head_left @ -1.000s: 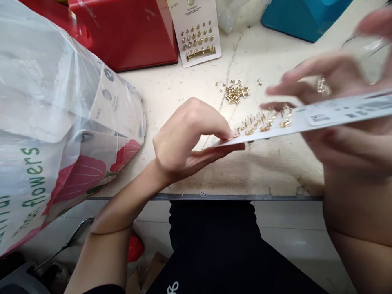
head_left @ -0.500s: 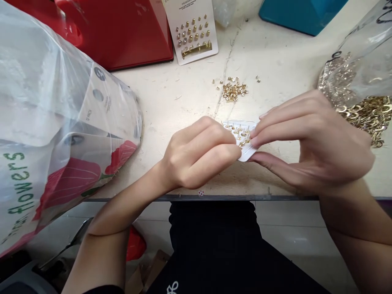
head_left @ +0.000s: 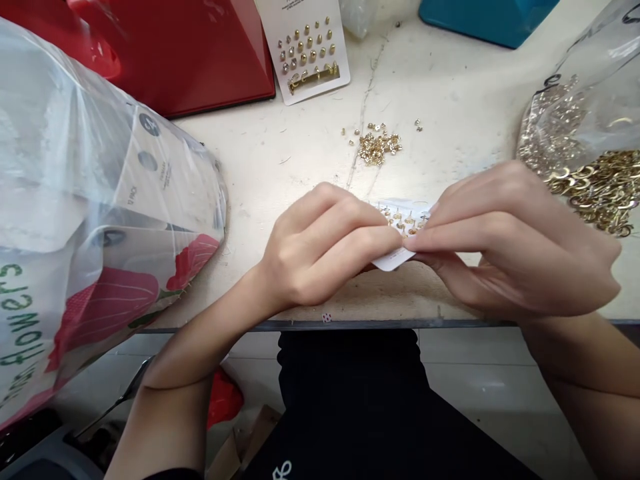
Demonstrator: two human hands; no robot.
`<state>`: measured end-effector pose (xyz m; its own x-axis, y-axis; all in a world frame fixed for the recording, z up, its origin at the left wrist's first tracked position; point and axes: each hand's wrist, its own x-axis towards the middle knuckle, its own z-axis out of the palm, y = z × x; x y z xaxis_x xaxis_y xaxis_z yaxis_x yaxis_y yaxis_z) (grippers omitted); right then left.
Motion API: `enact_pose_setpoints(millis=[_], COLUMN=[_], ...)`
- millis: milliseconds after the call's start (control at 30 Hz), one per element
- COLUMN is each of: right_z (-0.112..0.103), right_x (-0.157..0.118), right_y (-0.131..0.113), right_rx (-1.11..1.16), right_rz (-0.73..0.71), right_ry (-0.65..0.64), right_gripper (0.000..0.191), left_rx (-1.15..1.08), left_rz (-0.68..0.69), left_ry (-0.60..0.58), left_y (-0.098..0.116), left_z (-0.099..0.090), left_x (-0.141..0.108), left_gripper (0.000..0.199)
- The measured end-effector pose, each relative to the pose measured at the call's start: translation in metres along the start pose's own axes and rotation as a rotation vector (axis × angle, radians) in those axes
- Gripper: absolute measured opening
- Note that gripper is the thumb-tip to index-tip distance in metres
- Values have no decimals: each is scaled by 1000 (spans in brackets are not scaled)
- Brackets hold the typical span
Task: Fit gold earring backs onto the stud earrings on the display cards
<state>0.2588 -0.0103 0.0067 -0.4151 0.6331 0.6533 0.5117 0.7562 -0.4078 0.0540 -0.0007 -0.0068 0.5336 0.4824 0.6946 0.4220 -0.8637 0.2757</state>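
Both hands grip a small white earring card (head_left: 393, 259) just above the front edge of the table. Gold earring posts and backs stick up from its face. My left hand (head_left: 325, 247) is closed on the card's left side, its fingers hiding part of it. At the right side, my right hand (head_left: 520, 240) pinches the card between thumb and fingertips, close to the posts. Whether a tiny earring back sits under those fingertips is hidden. Beyond the card lies a small pile of gold earring backs (head_left: 375, 148), with a few loose ones around it.
A filled earring card (head_left: 317, 73) leans near a red bin (head_left: 200, 60) at the back. A teal bin (head_left: 490, 20) stands back right. At right is a clear bag of gold hoops (head_left: 600, 190); a large plastic bag of printed cards (head_left: 110, 220) fills the left.
The earring card has turned slightly in my hands. My right fingertips have moved down and left across it, towards its lower edge. The view has shifted a little.
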Motion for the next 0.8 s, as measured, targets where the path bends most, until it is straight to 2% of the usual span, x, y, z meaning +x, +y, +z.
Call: enact_pose_setpoints(millis=[67, 133, 200, 267, 367, 500, 633, 800], right_z=[-1, -1, -1, -1, -3, -6, -6, -6], right_x=[-1, -2, -3, -1, 2, 4, 4, 5], right_y=[1, 3, 3, 1, -1, -1, 0, -3], right_rx=[10, 15, 30, 44, 58, 46, 76, 89], right_rz=[-33, -76, -104, -47, 46, 92, 111, 131], right_ry=[-15, -7, 15, -29, -111, -160, -181, -183], right_gripper=[22, 22, 23, 24, 21, 10, 10, 10], left_rx=[-22, -101, -183, -257, -336, -345, -351, -273], left_rz=[-7, -7, -52, -95, -91, -207, -164, -196], left_ry=[8, 64, 18, -13, 25, -32, -1, 15], left_y=[-1, -3, -5, -6, -5, -3, -3, 0], left_z=[1, 3, 4, 5, 5, 4, 4, 4], left_x=[1, 2, 4, 5, 5, 1, -4, -6], left_gripper=[7, 4, 5, 5, 6, 15, 16, 13])
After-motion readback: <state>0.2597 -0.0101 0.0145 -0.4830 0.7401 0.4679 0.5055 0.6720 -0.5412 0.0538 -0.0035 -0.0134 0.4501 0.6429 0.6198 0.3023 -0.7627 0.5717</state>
